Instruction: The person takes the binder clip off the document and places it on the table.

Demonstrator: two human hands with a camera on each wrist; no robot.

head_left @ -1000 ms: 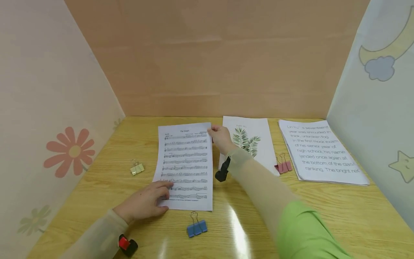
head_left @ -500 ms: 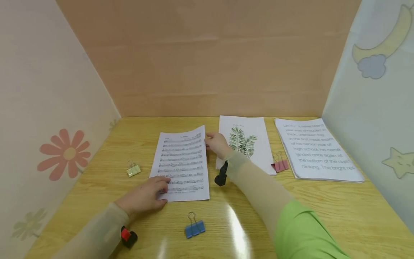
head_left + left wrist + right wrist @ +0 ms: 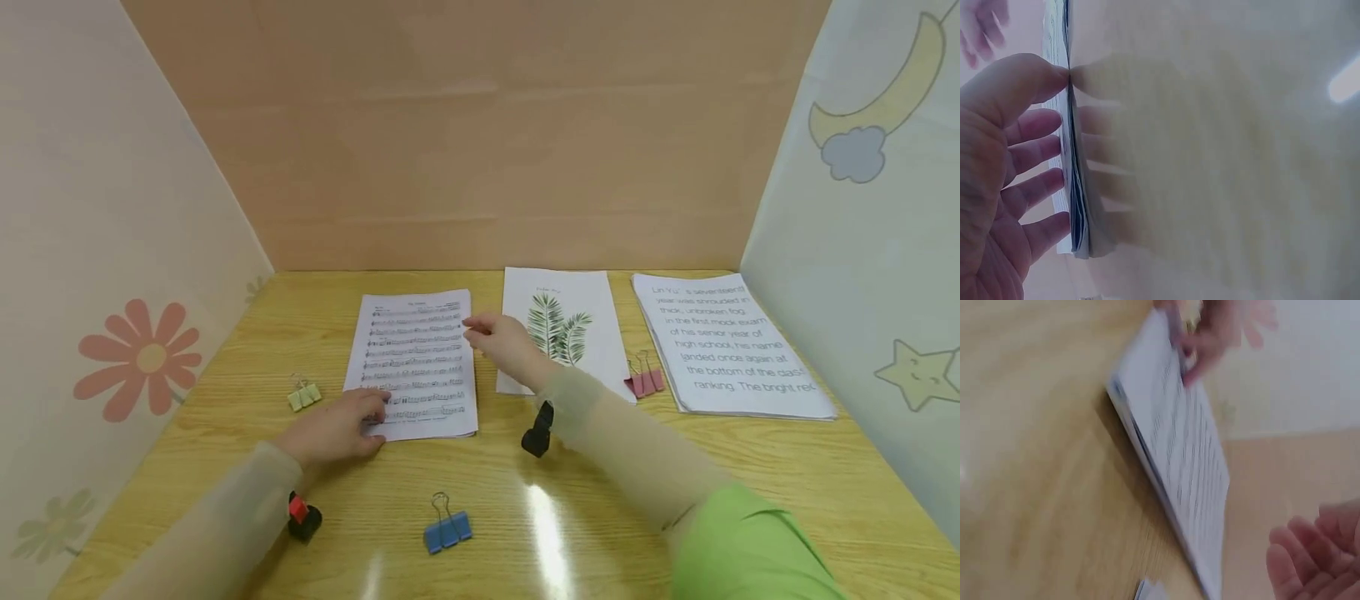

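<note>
Sheet music lies flat on the surface, a thin stack w/ edges roughly square, its near-left corner under the left hand & its far-right edge just left of the right hand. Left hand: fingers straight, tips pressing the stack's edge, as the left wrist view shows. Right hand: relaxed, holding nothing, hovering just beside the stack, apart from it.

To do this step well, I'd judge: keep left fingers flat as an anchor, nudge the far edge lightly from the side so sheets line up w/o buckling.

Leaf print lies partly under the right forearm; text sheets are further right. Blue clip sits between the forearms, pink clip right of the right wrist, green clip just left of the left hand.
</note>
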